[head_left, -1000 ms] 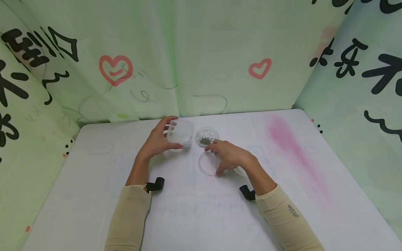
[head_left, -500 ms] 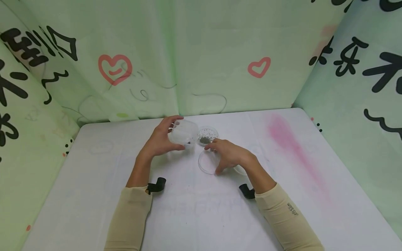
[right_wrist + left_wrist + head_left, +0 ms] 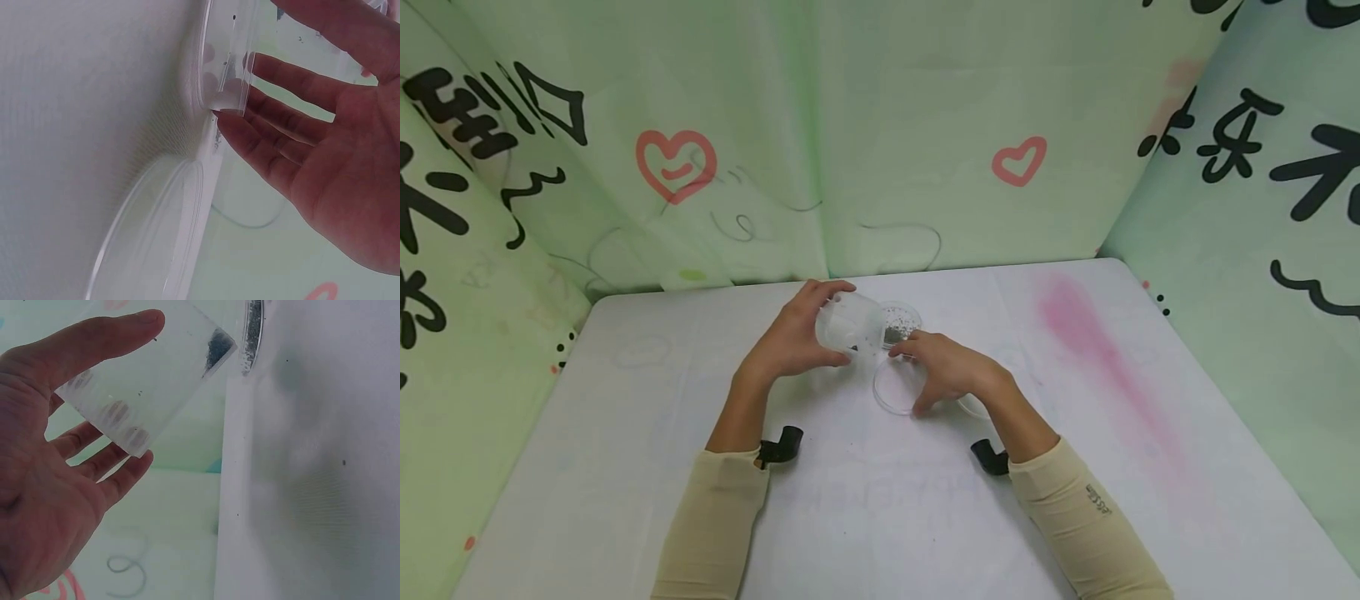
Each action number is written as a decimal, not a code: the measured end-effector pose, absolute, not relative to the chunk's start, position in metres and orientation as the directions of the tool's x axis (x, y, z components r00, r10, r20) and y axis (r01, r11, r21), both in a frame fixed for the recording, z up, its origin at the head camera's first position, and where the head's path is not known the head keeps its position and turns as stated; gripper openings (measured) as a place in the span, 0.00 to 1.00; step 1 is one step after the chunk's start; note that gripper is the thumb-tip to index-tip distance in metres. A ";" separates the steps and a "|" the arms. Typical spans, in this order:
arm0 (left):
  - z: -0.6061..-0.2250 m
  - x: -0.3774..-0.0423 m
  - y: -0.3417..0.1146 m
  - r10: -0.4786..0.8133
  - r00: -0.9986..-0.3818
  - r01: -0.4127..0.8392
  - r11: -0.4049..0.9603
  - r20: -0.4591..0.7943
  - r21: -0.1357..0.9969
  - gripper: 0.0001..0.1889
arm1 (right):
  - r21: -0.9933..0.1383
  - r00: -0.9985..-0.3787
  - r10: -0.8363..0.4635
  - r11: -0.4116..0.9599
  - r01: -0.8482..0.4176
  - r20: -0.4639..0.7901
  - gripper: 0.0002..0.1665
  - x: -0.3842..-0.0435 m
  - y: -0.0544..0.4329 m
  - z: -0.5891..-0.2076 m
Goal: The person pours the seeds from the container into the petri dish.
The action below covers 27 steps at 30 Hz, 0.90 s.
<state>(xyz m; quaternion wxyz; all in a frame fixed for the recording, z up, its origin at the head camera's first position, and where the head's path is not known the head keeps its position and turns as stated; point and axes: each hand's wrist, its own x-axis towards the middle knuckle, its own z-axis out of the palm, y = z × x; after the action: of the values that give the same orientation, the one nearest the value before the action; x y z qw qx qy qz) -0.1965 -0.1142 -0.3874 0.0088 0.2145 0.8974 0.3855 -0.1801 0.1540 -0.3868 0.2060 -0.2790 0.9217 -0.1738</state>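
My left hand (image 3: 795, 333) grips a clear square plastic box (image 3: 850, 323) between thumb and fingers, tilted to the right. Dark grains (image 3: 219, 350) are gathered in the box's low corner, as the left wrist view shows. That corner comes right up to a petri dish (image 3: 912, 315) holding more dark grains, and the box overlaps its left side in the head view. My right hand (image 3: 953, 371) holds a second clear petri dish (image 3: 895, 390) by its rim in front, thumb on the near side. In the right wrist view, a few dark specks show in this dish (image 3: 228, 56).
Another round clear dish (image 3: 150, 231) lies on the table just right of the held one, partly hidden under my right hand in the head view. The white tabletop (image 3: 865, 517) reaches back to a pale green curtain (image 3: 880, 225). A few specks dot the table.
My left hand has moved right and tipped the box further, bringing it over the left part of the dish with grains. The right hand stays at its dish.
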 end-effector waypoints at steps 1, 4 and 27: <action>-0.387 -0.196 -0.113 0.392 -0.908 0.377 0.615 0.146 0.693 0.52 | -0.436 -0.759 -0.586 0.784 -0.442 -0.283 0.50 -0.180 0.154 -0.387; -0.385 -0.194 -0.112 0.395 -0.908 0.377 0.627 0.140 0.681 0.51 | -0.435 -0.762 -0.583 0.786 -0.439 -0.283 0.50 -0.181 0.154 -0.387; -0.384 -0.192 -0.107 0.442 -0.880 0.439 0.622 0.172 0.648 0.51 | -0.428 -0.753 -0.603 0.772 -0.469 -0.262 0.50 -0.180 0.154 -0.387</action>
<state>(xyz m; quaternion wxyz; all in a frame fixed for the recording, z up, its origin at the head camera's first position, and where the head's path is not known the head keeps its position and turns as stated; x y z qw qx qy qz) -0.1918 -0.1067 -0.3835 0.0022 0.2447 0.9006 0.3592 -0.1802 0.1536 -0.3874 0.1964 -0.2913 0.9206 -0.1705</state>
